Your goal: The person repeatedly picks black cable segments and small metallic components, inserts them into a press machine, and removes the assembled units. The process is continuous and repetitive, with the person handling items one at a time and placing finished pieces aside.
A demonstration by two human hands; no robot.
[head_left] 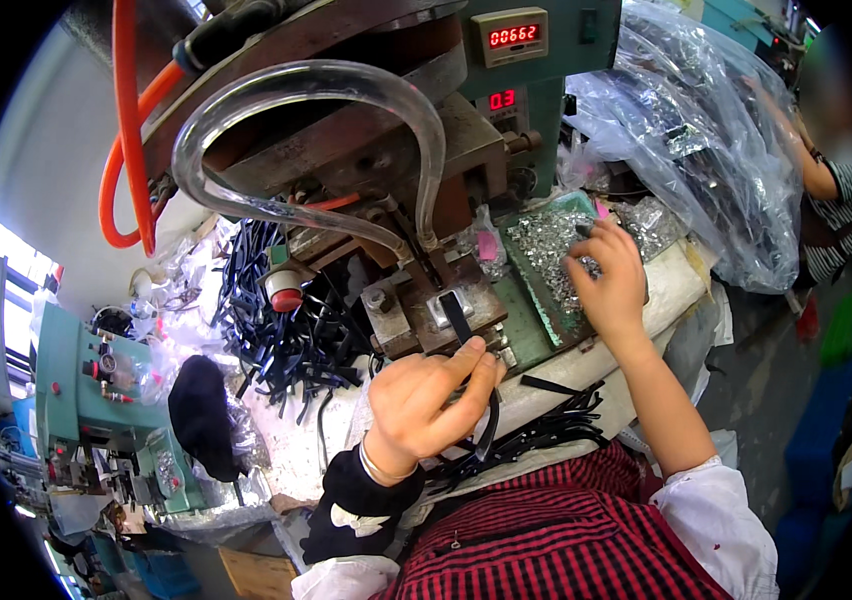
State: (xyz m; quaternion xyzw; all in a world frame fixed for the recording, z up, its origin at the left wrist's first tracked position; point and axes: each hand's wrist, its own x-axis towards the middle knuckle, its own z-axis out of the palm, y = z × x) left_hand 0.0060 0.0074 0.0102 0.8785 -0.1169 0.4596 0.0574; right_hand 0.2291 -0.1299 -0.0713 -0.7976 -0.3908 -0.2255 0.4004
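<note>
My left hand (434,402) pinches a black strap (457,318) whose far end lies over a small silvery plate on the steel press fixture (401,318). The strap's near end hangs curled below my fingers. To the right, my right hand (610,278) is over a green tray (543,310) heaped with small shiny metal pieces (542,250). Its thumb and forefinger are bent together near the pile; what they hold, if anything, is too small to make out.
A clear hose (321,75) loops above the fixture. Beside it are a red push button (286,298) and a heap of black straps (256,290). More straps (556,420) lie before me. A plastic bag (676,140) bulges at right, near another person (841,200).
</note>
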